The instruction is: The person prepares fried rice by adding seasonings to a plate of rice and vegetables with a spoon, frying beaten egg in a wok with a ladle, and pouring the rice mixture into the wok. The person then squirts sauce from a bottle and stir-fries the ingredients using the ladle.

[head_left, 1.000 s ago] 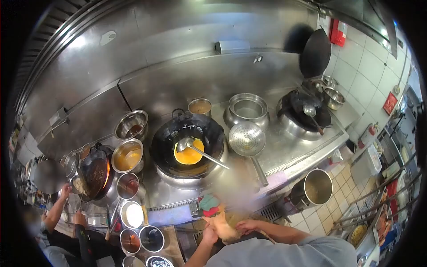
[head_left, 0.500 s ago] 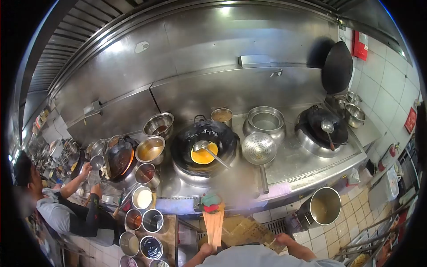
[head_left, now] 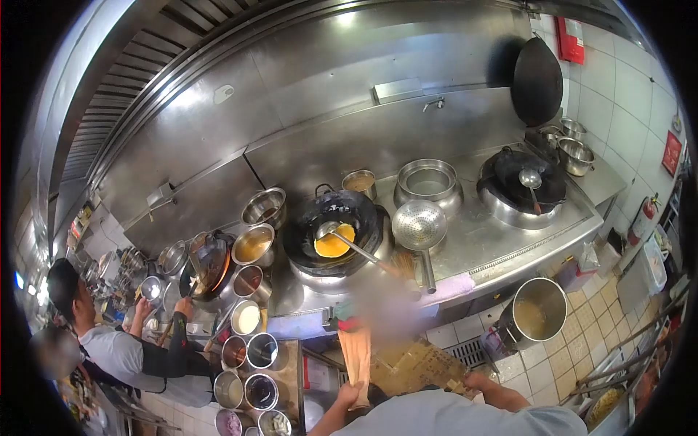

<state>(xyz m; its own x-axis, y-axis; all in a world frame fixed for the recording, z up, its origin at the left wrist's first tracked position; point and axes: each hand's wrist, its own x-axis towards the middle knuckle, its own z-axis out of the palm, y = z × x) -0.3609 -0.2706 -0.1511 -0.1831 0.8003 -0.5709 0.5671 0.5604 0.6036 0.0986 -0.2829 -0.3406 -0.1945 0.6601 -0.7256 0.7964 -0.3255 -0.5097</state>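
My left hand (head_left: 350, 395) is closed around the lower end of a long orange-beige cloth (head_left: 355, 354) stretching down from the stove's front edge. My right hand (head_left: 476, 381) is low at my other side, apart from the stove; its fingers are too small to make out. In the black wok (head_left: 299, 236) ahead lies a round yellow-orange egg-like sheet (head_left: 336, 245). A ladle (head_left: 356, 248) rests in the wok, its bowl on the sheet and its handle reaching over the rim toward me. Neither hand touches the ladle.
A perforated strainer (head_left: 419, 224) lies on the steel counter right of the wok. Several metal pots of sauces (head_left: 248, 317) stand at the left. A large stockpot (head_left: 534, 333) stands on the floor at the right. A co-worker (head_left: 120, 356) cooks at the left wok.
The whole view has tilted and shifted. Both my hands appear slightly higher in the frame, the left still on the cloth. The co-worker's hands and arms have moved.
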